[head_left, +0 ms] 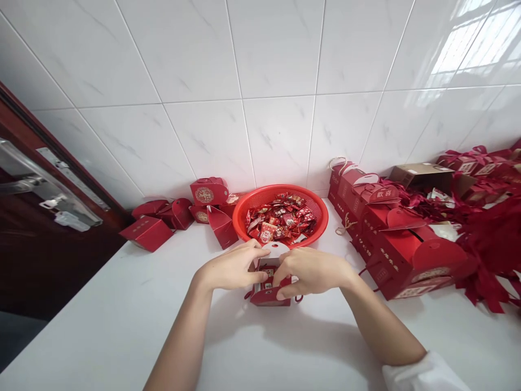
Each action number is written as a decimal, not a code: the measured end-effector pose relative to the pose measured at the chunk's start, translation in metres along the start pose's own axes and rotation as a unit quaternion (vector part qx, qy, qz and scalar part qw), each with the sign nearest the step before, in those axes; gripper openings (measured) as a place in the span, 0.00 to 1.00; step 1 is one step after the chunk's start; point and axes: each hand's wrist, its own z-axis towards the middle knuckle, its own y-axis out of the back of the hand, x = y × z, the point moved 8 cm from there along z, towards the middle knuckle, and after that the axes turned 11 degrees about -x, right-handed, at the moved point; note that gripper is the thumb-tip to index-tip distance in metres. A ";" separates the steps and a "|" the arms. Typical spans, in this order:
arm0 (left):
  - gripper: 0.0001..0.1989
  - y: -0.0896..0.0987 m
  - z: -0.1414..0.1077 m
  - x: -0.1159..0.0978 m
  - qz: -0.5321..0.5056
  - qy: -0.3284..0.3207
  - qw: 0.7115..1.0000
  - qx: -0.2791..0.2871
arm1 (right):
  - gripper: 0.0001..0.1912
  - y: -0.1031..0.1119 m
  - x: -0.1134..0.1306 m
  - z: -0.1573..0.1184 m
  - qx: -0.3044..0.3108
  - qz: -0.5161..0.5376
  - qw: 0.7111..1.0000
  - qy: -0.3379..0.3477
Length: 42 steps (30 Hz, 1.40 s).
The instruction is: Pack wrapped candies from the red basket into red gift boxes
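A small red gift box stands open-topped on the white table in front of me, with red wrapped pieces showing inside. My left hand grips its left side, fingers at the pale back flap and thumb over the opening. My right hand is at the right side, its fingers reaching over the opening and its thumb by the front flap. Some of the fingertips are hidden. Right behind the box sits a red plastic basket filled with red wrapped sweets.
Several closed red boxes stand on the left by the wall. On the right are a row of larger red boxes, an open cardboard box and a heap of red ribbons. A dark door borders the table's left side.
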 end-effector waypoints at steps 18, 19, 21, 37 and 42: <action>0.13 -0.007 -0.003 -0.024 -0.042 -0.048 0.998 0.020 | 0.13 -0.023 0.003 -0.056 -0.127 0.058 0.990 -0.025; 0.14 -0.008 -0.003 -0.025 -0.053 -0.049 0.997 0.026 | 0.13 -0.024 0.001 -0.056 -0.134 0.054 0.989 -0.037; 0.20 -0.009 -0.002 -0.029 -0.057 -0.060 0.996 0.036 | 0.12 -0.028 -0.002 -0.056 -0.146 0.049 0.987 -0.052; 0.16 -0.023 0.004 -0.018 0.056 -0.030 0.996 0.059 | 0.19 -0.045 -0.055 -0.069 -0.348 0.202 0.894 -0.195; 0.15 -0.028 0.000 -0.024 0.033 -0.067 0.992 0.100 | 0.24 -0.052 -0.069 -0.068 -0.343 0.220 0.886 -0.221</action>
